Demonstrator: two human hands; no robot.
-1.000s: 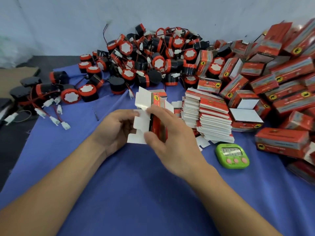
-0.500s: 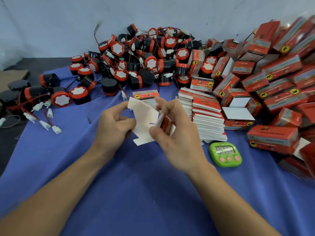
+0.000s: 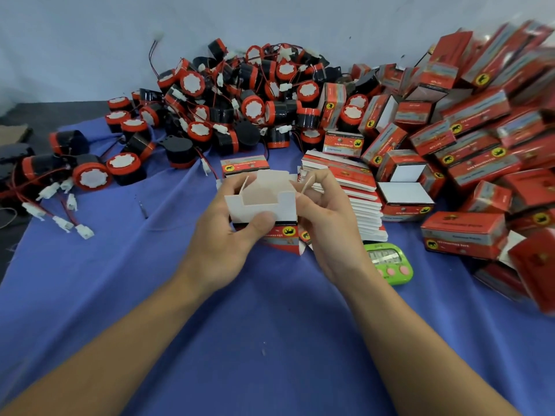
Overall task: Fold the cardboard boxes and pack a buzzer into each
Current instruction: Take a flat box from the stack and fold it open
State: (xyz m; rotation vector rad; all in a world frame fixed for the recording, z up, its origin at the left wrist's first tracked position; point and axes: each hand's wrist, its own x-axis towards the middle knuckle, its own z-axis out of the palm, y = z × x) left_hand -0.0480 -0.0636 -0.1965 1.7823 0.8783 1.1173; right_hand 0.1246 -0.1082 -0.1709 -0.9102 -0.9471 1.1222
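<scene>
A red cardboard box (image 3: 263,205) with a white inside is held up over the blue cloth, its open end and flaps facing me. My left hand (image 3: 228,235) grips its left side, thumb pressed on the front wall. My right hand (image 3: 326,217) pinches the right flap. Behind the box lies a stack of flat unfolded boxes (image 3: 357,193). A heap of red-and-black buzzers (image 3: 240,100) with wires fills the back middle.
Folded red boxes (image 3: 468,163) pile up along the right side. A green timer (image 3: 389,262) lies by my right wrist. Loose buzzers and white connectors (image 3: 60,217) trail at the left. The blue cloth (image 3: 270,340) reaches toward me.
The flat blank has been opened into a box shape between my hands. The camera view has shifted slightly.
</scene>
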